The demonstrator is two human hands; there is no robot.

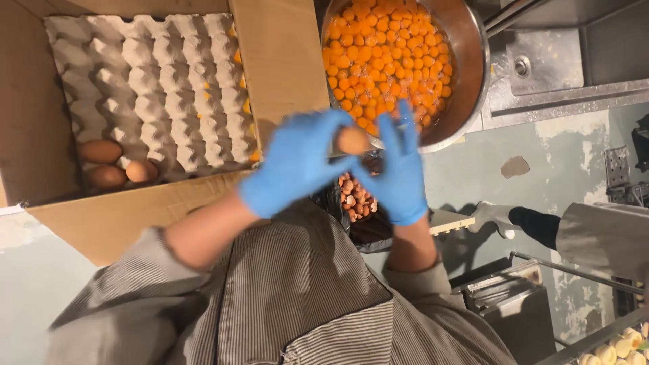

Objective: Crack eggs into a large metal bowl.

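Observation:
Both my hands wear blue gloves and meet over the rim of a big steel bowl (470, 74) full of several orange egg yolks (385, 57). A brown egg (353, 140) sits between them: my left hand (294, 162) grips it from the left, while my right hand (399, 169) touches it from the right with fingers raised. Below my hands a dark bin of broken eggshells (355, 197) shows.
A cardboard box (284, 61) at left holds a grey egg tray (155, 88) and three brown eggs (111, 165) in its near corner. A steel sink (547, 61) lies at right. Another person's leg and shoe (514, 220) stand on the floor.

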